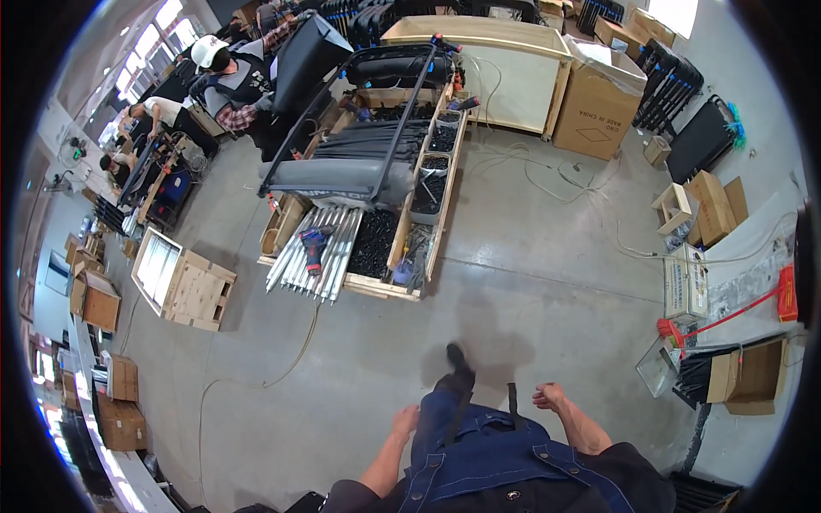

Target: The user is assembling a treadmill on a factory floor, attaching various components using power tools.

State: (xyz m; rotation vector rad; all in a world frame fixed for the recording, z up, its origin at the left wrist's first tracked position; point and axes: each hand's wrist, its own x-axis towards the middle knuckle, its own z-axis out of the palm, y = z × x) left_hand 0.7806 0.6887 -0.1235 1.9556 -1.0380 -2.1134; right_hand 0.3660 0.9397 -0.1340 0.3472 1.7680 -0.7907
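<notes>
Nothing is seen held: the fingers of the right hand (550, 397) are loosely curled, those of the left hand (407, 420) cannot be told, and the blue apron (492, 466) is worn between them. The shoe (458, 355) could be snagged by the loose hose (256, 384); the power tool (315, 250) could be dislodged if the silver tubes (344, 248) are knocked. Dark lettering is borne by the brown carton (590, 111).
</notes>
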